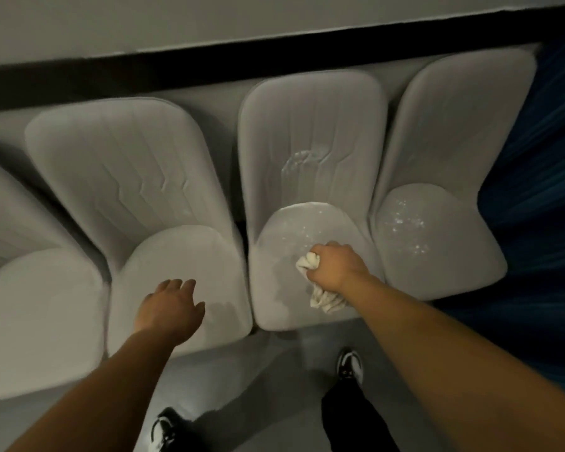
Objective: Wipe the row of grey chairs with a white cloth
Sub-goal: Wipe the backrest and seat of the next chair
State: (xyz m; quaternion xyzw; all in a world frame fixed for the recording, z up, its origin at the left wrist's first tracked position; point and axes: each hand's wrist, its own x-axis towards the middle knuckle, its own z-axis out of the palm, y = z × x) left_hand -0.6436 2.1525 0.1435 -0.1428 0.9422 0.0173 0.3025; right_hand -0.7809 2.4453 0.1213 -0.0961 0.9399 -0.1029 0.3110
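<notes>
We see a row of grey chairs (128,164): soft matte upholstery, rounded seat pads, tall backs with stitched vertical ribs. The right hand (335,267) is fisted tight round a white cloth (325,300), which is crumpled and bunched. One wad pokes out by the knuckles and a ragged tail hangs out on the wrist side. The fist is knuckles-up and presses the cloth onto the seat of the third chair (310,132) from the left. The forearm is straight, coming in from the lower right.

Just beyond the grip that seat carries pale shiny specks and a smeared sheen (wet or foam, we can't tell). Right of the grip, the end chair (437,239) shows the same specks.

Left of the grip, well apart, the left hand (168,305) is flat, palm down, fingers loosely spread and holding nothing. It is over the front of the second chair (177,252); we can't tell if it touches.

Nearer us than the grip are a grey floor (258,370) and two dark shoes (349,365). A black strip (274,57) runs behind the backs.
</notes>
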